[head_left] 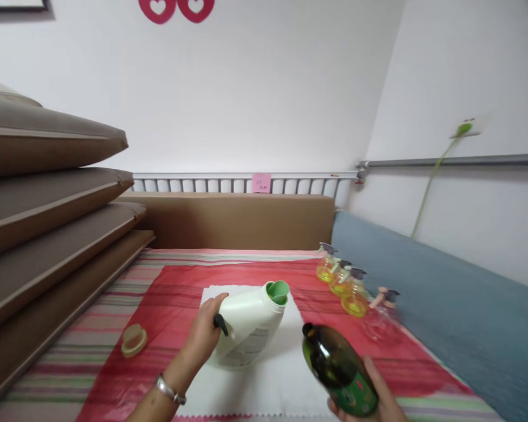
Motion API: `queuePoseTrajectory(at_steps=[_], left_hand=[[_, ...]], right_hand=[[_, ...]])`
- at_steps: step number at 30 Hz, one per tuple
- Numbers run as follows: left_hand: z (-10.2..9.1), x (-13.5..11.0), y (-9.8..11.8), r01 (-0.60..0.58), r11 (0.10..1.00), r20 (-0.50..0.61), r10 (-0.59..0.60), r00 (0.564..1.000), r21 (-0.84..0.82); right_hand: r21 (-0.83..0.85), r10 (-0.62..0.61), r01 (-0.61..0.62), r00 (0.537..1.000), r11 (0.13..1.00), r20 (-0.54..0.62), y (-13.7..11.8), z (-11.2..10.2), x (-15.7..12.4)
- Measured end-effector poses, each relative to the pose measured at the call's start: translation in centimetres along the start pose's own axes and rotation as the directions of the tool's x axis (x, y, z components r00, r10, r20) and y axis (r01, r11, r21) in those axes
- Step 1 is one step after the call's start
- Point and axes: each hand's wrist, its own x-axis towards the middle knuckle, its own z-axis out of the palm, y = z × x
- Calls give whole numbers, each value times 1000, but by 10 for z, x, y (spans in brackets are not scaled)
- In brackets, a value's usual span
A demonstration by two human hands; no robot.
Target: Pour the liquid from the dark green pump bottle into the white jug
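My left hand [211, 322], with a silver bracelet at the wrist, is closed round the handle side of a white detergent jug [250, 319]. The jug leans to the right over a white cloth, and its open mouth shows a green spout [277, 291]. A small black piece [220, 324] sticks out by the left fingers; I cannot tell what it is. In my right hand [378, 392] is a dark green bottle [338, 366] with a green label, tilted with its neck up and to the left. The bottle's neck and the jug's mouth are apart.
Several clear pump bottles [354, 296] stand in a row at the right, some with yellow liquid. A translucent cap [134, 340] lies on the red sheet [176, 293] at the left. Stacked cushions [48, 193] rise at the left; a blue-grey padded edge [431, 287] borders the right.
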Motion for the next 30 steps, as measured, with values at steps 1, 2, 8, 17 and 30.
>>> queuePoseTrajectory(at_steps=[1, 2, 8, 17, 30], left_hand=[[4, 5, 7, -22, 998, 36, 20, 999, 60], [8, 10, 14, -38, 994, 72, 31, 997, 104], [23, 29, 57, -83, 963, 237, 20, 971, 258], [33, 28, 75, -112, 937, 267, 20, 963, 331], [29, 27, 82, -68, 928, 280, -41, 959, 366]], right_hand=[[41, -26, 28, 999, 999, -36, -15, -1, 1], [70, -54, 58, 996, 996, -64, -30, 0, 2], [-32, -202, 199, 970, 979, -136, -87, -2, 6], [-260, -247, 208, 960, 943, -130, -111, -10, 16], [-639, -416, 284, 907, 715, -62, -136, 6, 16]])
